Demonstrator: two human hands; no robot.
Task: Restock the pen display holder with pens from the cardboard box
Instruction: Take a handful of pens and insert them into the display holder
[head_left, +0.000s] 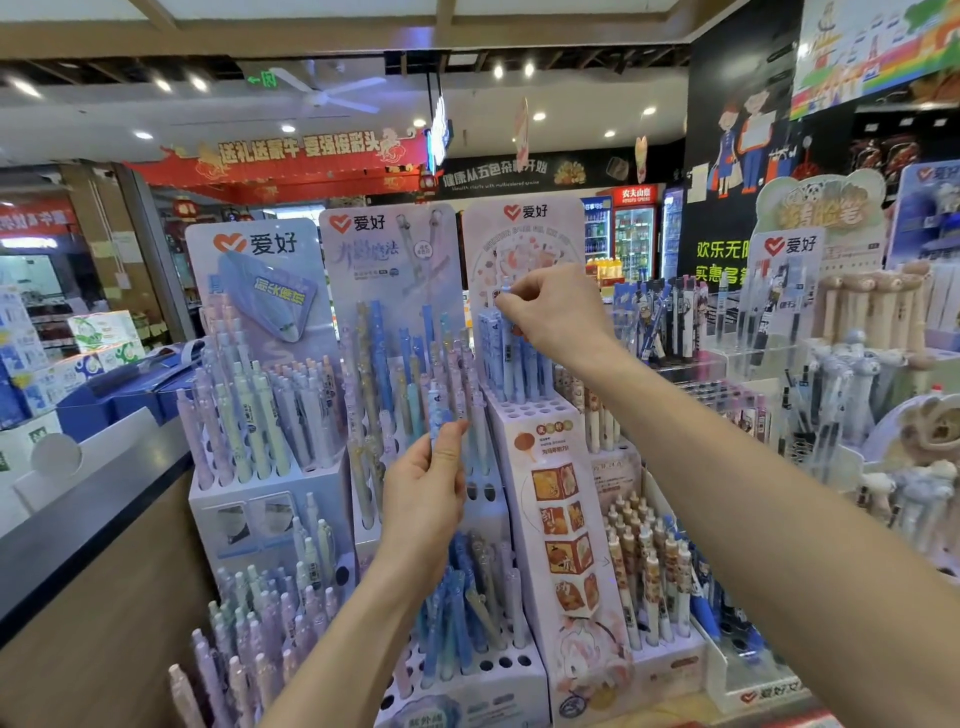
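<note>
A tall pink-and-white pen display holder (535, 415) stands in the middle, with blue pens (519, 364) in its top rows and several empty holes below them. My right hand (550, 312) pinches the top of one blue pen (506, 332) standing among those top rows. My left hand (423, 499) is lower and to the left, in front of the neighbouring blue holder, holding a small bunch of pale blue pens (440, 415) upright. The cardboard box is not in view.
Other pen displays crowd both sides: a lilac one (260, 405) at left, a blue one (395, 332) beside it, clear acrylic racks (779, 374) at right. A dark-topped wooden counter (88, 519) runs along the left. Shop shelves and drink fridges lie behind.
</note>
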